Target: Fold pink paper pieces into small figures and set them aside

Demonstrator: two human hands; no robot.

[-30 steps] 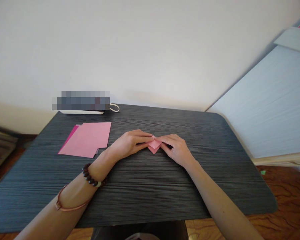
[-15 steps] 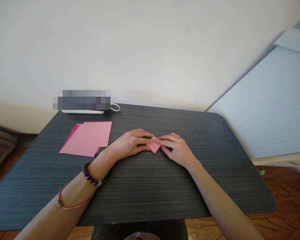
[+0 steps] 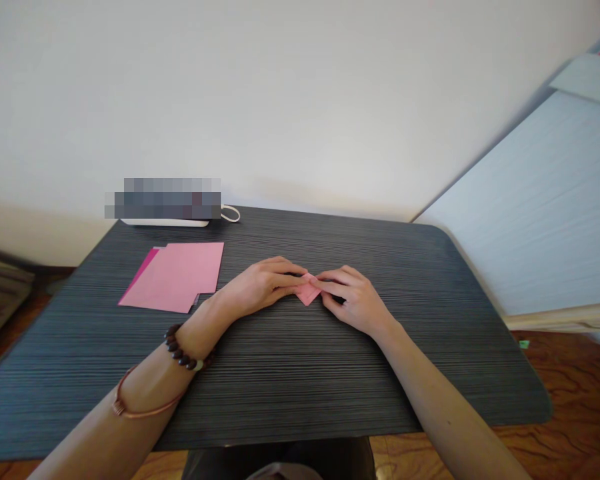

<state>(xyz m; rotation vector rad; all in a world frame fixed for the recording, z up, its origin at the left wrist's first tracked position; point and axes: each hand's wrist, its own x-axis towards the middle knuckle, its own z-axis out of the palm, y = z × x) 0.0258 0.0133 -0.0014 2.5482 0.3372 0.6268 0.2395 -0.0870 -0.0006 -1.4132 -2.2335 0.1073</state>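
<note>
toward the left of the frame, with a pink sheet [image 3: 177, 277] over a magenta sheet [image 3: 149, 263] on the dark tabletop [image 3: 280, 387]; near the centre, using the left hand [image 3: 255, 287] to pinch the left side of the folded pink paper [image 3: 308, 293]; just right of centre, pressing the right hand [image 3: 357, 300] onto its right side, fingers slightly parted, cannot tell whether pinching.

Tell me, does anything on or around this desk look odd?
The light pink paper pile lies untidily, its sheets out of line, with a magenta sheet showing along the left edge. A small green thing on the floor looks stray, too.
</note>
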